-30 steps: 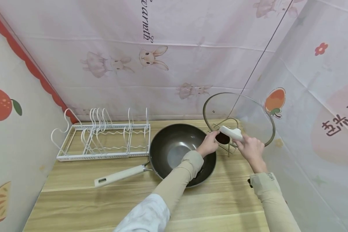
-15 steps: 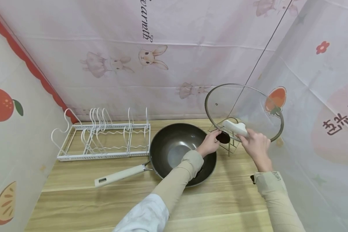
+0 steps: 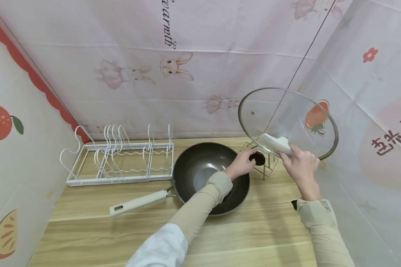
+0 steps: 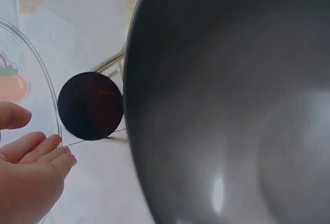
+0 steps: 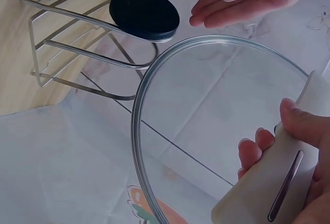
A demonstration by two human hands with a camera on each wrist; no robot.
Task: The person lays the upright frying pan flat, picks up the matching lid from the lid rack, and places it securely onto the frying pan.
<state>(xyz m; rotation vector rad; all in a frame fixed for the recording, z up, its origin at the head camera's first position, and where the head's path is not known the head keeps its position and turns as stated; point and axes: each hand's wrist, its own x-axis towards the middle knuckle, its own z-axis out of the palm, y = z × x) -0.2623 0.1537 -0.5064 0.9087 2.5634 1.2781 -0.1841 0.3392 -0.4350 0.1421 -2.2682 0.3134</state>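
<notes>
My right hand (image 3: 300, 163) grips the white handle (image 5: 273, 177) of a clear glass pan lid (image 3: 289, 115), held tilted in the air at the right. My left hand (image 3: 242, 163) is over the right part of a dark wok (image 3: 200, 159). Its fingers (image 4: 38, 149) look loosely extended and hold nothing. Beside them is a round black disc (image 5: 144, 13) at a small gold-coloured wire rack (image 3: 263, 172). Both wrist views show a gap between the left fingers and the disc. What bears the disc is partly hidden.
A white wire dish rack (image 3: 120, 180) stands at the left on the wooden table (image 3: 254, 230). The wok's cream handle (image 3: 138, 202) points left towards its front. Printed cloth walls (image 3: 200, 74) enclose the back and both sides.
My right hand has moved the lid up and to the right, away from the wire rack. My left hand stays almost in place, its fingers now off the black disc's edge.
</notes>
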